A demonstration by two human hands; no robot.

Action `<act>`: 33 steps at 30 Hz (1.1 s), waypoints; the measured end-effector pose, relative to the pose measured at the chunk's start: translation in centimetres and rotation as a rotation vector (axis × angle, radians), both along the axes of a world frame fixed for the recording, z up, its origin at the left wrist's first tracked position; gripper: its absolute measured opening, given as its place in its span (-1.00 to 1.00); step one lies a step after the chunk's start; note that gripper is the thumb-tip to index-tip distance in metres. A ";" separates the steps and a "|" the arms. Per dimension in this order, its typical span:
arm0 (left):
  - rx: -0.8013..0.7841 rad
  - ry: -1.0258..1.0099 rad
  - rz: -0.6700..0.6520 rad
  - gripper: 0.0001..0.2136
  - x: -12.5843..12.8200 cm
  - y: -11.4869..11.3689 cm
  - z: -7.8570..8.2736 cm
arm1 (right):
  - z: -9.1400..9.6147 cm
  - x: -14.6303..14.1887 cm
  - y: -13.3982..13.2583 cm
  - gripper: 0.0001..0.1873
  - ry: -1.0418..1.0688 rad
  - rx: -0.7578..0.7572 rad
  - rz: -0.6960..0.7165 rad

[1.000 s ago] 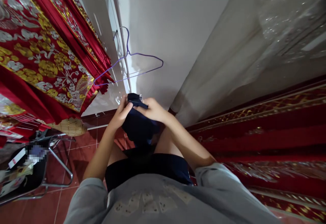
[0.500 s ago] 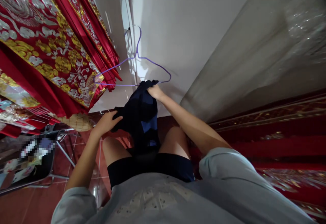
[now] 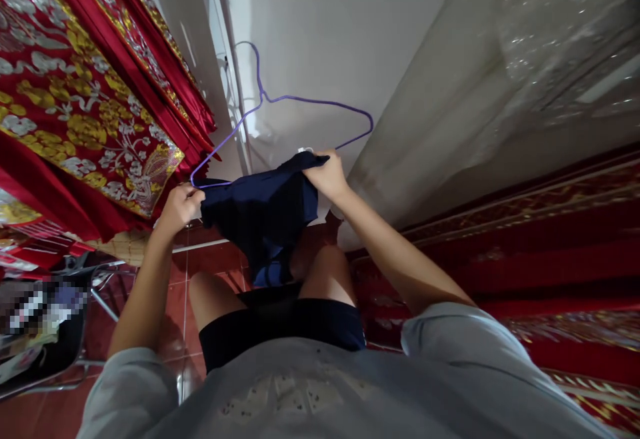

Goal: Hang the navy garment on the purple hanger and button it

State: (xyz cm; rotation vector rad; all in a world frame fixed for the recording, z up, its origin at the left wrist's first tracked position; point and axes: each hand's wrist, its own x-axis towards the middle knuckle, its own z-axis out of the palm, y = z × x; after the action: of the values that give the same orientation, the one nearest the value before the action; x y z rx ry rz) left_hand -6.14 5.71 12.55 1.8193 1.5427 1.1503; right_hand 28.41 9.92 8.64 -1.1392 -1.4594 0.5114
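A dark navy garment [image 3: 260,209] is stretched sideways between my hands, its lower part bunched above my knees. Its exact kind does not show. My left hand [image 3: 181,209] is closed at the garment's left end, beside the lower left corner of a purple wire hanger [image 3: 315,100]. At the other end, my right hand [image 3: 327,174] pinches the upper edge. The garment lies over the hanger's bottom bar and hides most of it. The hanger's hook points up against the white wall.
Red embroidered cloth [image 3: 100,106] hangs at the left. Below it stands a black chair [image 3: 65,352] with small items on it. A grey-white covered panel [image 3: 425,106] leans on the right, above more red cloth [image 3: 550,272]. Red tiles [image 3: 170,332] cover the floor.
My left hand has moved up and left, and my right hand slightly right, spreading the garment wider along the hanger's bar. The hanger has tilted and appears larger.
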 end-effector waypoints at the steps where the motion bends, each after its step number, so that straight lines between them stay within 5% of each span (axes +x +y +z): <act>1: -0.001 0.076 -0.030 -0.76 -0.3 -0.2 0.2 | 0.1 0.1 -0.2 -0.75 -0.005 0.014 0.004; 6: 0.178 0.363 0.007 -0.78 -1.0 -1.9 3.1 | -0.1 -0.3 0.1 -0.88 0.046 -0.011 -0.037; 11: 0.324 0.235 -0.043 -0.89 2.3 -0.8 6.4 | -1.3 -2.4 -0.1 -0.84 0.159 -0.004 0.002; 16: 0.278 0.218 -0.215 -0.66 5.4 2.4 6.8 | -1.8 -3.5 -1.8 -0.86 0.198 0.094 0.102; 18: 0.237 0.238 -0.263 -0.66 5.8 3.4 6.4 | -1.2 -2.5 -2.0 -0.83 0.161 0.132 0.035; 22: 0.187 0.239 -0.274 -0.68 5.3 4.4 5.9 | 0.4 1.0 -1.5 -0.34 0.115 0.294 -0.277; 26: 0.242 0.322 -0.241 -0.69 4.3 4.3 6.1 | 0.8 4.1 -0.3 0.04 0.061 0.302 -0.373; 28: 0.266 0.357 -0.228 -0.71 4.1 4.2 6.1 | 0.7 5.3 0.4 -0.09 -0.002 0.239 -0.375; 31: 0.313 0.351 -0.201 -0.77 3.7 4.1 5.9 | 0.9 6.8 0.6 -0.66 -0.125 0.109 -0.286; 33: 0.381 0.333 -0.149 -0.83 3.0 4.2 5.7 | 1.6 7.8 0.1 -0.85 -0.192 -0.010 -0.157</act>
State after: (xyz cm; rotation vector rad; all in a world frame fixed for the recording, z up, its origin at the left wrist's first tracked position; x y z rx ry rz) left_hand -3.15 9.91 18.25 2.4392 1.3939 1.1749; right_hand 36.19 10.03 10.23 -1.3277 -1.5169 0.3068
